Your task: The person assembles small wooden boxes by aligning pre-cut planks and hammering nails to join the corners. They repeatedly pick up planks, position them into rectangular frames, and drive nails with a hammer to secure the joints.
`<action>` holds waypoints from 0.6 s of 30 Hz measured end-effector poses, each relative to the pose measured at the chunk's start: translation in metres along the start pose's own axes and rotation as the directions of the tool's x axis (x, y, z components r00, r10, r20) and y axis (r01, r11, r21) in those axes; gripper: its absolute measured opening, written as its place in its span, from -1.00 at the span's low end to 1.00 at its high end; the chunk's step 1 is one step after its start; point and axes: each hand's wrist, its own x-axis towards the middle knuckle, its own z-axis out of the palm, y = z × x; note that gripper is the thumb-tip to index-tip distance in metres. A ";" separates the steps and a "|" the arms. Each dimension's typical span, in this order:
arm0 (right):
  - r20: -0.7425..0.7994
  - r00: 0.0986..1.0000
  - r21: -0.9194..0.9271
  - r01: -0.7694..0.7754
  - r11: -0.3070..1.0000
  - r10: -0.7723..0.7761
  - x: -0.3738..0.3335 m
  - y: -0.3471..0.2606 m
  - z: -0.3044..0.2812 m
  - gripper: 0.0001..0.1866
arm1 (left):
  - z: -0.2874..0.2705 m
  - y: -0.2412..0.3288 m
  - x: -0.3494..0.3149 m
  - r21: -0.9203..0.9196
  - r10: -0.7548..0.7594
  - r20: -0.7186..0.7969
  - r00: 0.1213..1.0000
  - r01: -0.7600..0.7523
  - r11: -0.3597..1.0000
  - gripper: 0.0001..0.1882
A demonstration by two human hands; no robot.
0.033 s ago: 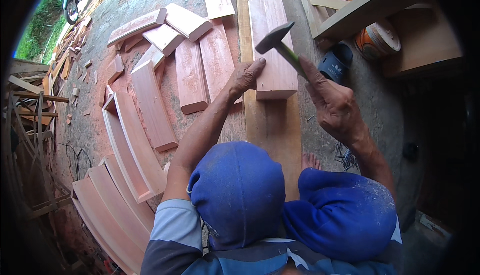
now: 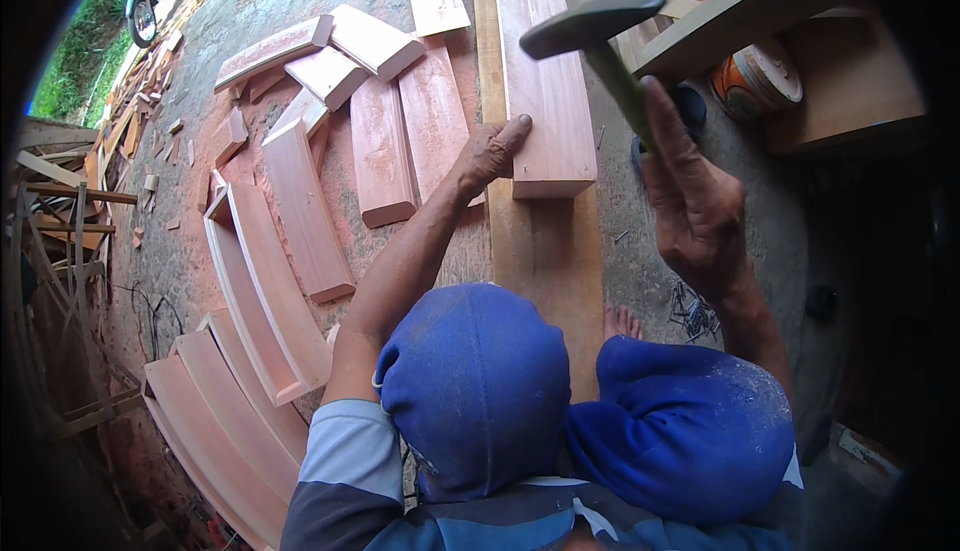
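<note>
A long, box-like piece of pale pinkish wood (image 2: 556, 136) lies lengthwise on a plank (image 2: 545, 251) in front of me. My left hand (image 2: 490, 154) grips its left edge near the close end, thumb on top and the other fingers mostly hidden down the side. Raised above the right side of this piece is a hammer (image 2: 610, 63) with a dark head and green handle. My right hand (image 2: 697, 201) is closed round the handle, index finger stretched along it. The hammer head is apart from the wood.
Several cut wood blocks (image 2: 380, 156) lie left of the plank, with long trough-like pieces (image 2: 265, 291) closer in. Loose nails (image 2: 695, 313) are scattered by my bare foot (image 2: 622, 322). A dark blue slipper (image 2: 688, 109), a bucket (image 2: 757, 81) and wooden frames (image 2: 730, 16) stand at right.
My right hand has lifted the hammer up and away from the wood, a little to the right. My left hand and the wooden piece have stayed put.
</note>
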 end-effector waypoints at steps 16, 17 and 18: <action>0.453 0.866 -0.372 -0.032 0.928 0.212 -0.033 0.047 0.053 -0.21 | -0.010 0.010 0.009 -0.007 0.060 0.083 0.995 -0.059 0.998 -0.34; 0.466 0.862 -0.382 -0.006 0.924 0.198 -0.031 0.048 0.049 -0.23 | -0.017 0.008 0.016 0.050 0.027 0.084 0.996 -0.031 0.998 -0.32; 0.506 0.837 -0.373 -0.004 0.928 0.208 -0.037 0.035 0.045 -0.24 | -0.016 -0.008 0.009 0.094 -0.054 0.086 0.995 0.046 0.995 -0.30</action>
